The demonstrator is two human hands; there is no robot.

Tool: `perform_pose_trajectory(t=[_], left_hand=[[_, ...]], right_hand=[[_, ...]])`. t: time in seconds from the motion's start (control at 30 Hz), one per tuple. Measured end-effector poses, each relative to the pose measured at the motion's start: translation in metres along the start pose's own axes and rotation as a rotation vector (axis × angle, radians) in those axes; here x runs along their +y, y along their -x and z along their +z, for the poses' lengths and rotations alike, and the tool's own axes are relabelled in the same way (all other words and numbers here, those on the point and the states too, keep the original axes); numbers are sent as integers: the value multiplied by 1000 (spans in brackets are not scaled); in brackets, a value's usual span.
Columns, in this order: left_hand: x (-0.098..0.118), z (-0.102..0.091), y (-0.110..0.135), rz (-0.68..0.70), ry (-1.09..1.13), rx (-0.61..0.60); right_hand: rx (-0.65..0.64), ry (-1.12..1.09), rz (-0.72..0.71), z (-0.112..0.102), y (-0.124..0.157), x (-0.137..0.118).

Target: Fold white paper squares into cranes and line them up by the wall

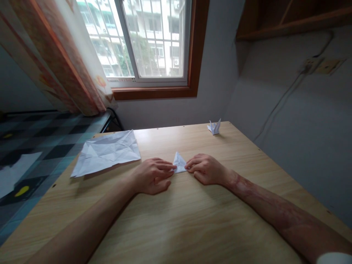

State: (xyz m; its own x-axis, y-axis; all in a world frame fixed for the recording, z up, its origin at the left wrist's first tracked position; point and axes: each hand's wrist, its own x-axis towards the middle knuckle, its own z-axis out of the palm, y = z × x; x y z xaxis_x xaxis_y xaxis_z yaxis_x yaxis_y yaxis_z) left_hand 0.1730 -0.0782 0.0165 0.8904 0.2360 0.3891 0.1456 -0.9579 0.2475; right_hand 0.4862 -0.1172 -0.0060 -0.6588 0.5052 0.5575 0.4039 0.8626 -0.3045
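Note:
A small folded white paper lies on the wooden table, shaped like a pointed triangle. My left hand rests at its left side, fingers pressed together on the paper's left corner. My right hand sits at its right side, fingertips pinching the paper's right corner. Both forearms lie on the tabletop.
A crumpled white sheet lies at the table's left back. A finished white paper figure stands near the far edge. A wall runs along the right. A bed with a checked cover is at the left, under a window.

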Motion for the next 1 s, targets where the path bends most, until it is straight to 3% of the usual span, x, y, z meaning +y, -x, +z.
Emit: perform_pose_trajectory(t=[0.23,0.33,0.5,0.6,0.73,0.87,1.0], left_hand=[[3,-2,3,-1,29,-5],[3,2,5,-47,56,48],[-1,7,0,-357,201,169],[-3,9,-6,-475,251,215],[2,17,-12,-515,128,224],[8,25,-16,-447,-72,175],[8,26,-15,-398,-22,163]], right_hand=[[13,-49,10,3,5,4],[67,-146,99,4,5,4],[100,-344,320,8,3,7],[147,-440,397,10,1,10],[103,-264,285,10,-1,10],[20,-44,125,9,-1,7],[52,72,107,9,-2,2]])
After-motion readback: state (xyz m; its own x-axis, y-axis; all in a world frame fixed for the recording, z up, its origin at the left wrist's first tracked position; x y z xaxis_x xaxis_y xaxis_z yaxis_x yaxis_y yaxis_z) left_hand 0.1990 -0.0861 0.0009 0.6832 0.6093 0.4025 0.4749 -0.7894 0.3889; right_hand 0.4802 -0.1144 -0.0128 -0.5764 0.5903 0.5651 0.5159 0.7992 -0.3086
